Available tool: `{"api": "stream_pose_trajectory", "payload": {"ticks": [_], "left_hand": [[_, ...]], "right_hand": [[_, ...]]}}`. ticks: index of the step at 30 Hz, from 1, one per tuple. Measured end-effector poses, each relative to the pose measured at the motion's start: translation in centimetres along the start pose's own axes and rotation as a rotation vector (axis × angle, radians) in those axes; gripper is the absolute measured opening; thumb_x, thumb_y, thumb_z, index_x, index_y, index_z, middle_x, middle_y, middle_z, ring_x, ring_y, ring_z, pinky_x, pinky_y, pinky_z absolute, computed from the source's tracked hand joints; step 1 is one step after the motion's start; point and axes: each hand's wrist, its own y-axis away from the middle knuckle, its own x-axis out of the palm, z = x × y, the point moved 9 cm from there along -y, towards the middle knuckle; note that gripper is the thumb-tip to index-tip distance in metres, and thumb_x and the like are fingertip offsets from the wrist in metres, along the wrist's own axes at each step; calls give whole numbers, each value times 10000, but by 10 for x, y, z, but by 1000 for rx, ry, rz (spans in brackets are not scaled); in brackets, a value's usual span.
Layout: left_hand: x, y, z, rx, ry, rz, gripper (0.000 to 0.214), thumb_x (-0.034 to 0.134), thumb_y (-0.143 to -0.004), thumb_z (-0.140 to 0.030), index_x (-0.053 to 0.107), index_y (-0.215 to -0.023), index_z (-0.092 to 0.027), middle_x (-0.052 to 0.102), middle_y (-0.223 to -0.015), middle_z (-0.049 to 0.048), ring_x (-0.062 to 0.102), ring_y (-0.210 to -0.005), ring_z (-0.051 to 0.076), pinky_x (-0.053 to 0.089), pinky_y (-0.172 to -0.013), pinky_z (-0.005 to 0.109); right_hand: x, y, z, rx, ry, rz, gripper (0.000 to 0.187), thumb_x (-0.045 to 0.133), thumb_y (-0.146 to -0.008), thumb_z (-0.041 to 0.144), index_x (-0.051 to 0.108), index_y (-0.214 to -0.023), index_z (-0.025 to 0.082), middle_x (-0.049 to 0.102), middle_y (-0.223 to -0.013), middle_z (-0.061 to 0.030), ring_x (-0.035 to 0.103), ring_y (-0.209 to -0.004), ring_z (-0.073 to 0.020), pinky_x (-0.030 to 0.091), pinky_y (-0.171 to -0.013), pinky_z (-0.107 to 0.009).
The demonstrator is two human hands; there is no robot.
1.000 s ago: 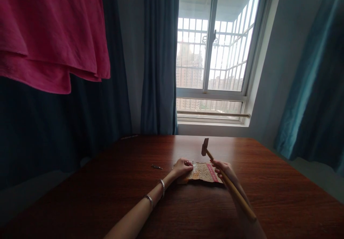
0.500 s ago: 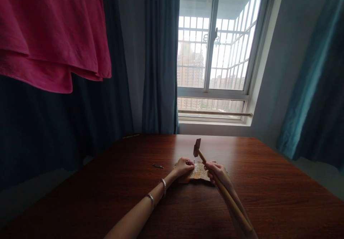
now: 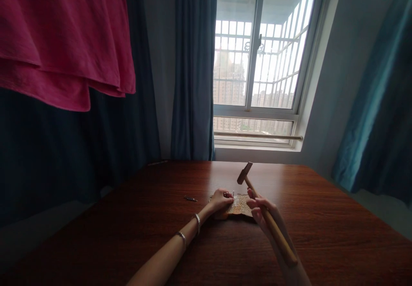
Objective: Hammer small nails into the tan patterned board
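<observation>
Nearest, the right hand [image 3: 262,212] has its fingers wrapped closed around the pale wooden handle of a small dark-headed hammer [image 3: 278,241]. Half a second ago the hammer head stood just above the nail; now it is lifted up and to the right, clear of it, so I judge this is the pause between two strokes. The left hand [image 3: 220,199], with silver bangles [image 3: 197,223] on its wrist, pinches a thin upright metal nail [image 3: 232,193] between its fingertips. The nail stands on a small tan wooden board with many dark dots [image 3: 240,205], which lies flat on the dark reddish wooden table [image 3: 128,234]. Farther left, a loose dark nail [image 3: 190,198] lies apart. Behind is a barred window [image 3: 257,63].
</observation>
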Motion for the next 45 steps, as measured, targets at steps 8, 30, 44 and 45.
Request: {"api": "stream_pose_trajectory", "payload": {"ticks": [8,30,44,45], "left_hand": [[5,-4,10,16,29,10,311,645,-647,-384,727,-753,-103,671,-667,27,541,-598,133,354,-544,209],[5,-3,8,19,8,-6,285,634,-655,-346,736,-774,-109,698,-715,44,580,-651,154,372,-564,214],[3,0,4,6,28,-14,279,643,-644,-347,728,-758,-106,692,-706,39,568,-639,152,367,-559,218],[3,0,4,12,26,-14,273,640,-645,-340,728,-755,-105,692,-705,41,568,-639,153,369,-563,219]], "right_hand": [[12,3,-31,389,-360,147,443,755,-693,404,538,-1037,229,444,-561,110,198,-344,19,104,-308,-83],[32,44,-16,347,-251,66,580,734,-679,413,479,-1189,304,475,-622,96,253,-363,-2,196,-328,-113],[19,42,-19,276,186,-52,786,682,-667,528,343,-1329,273,454,-524,109,308,-286,-28,224,-259,-124],[18,42,-20,274,206,-59,785,673,-674,534,348,-1337,267,449,-515,108,308,-283,-27,215,-264,-123]]}}
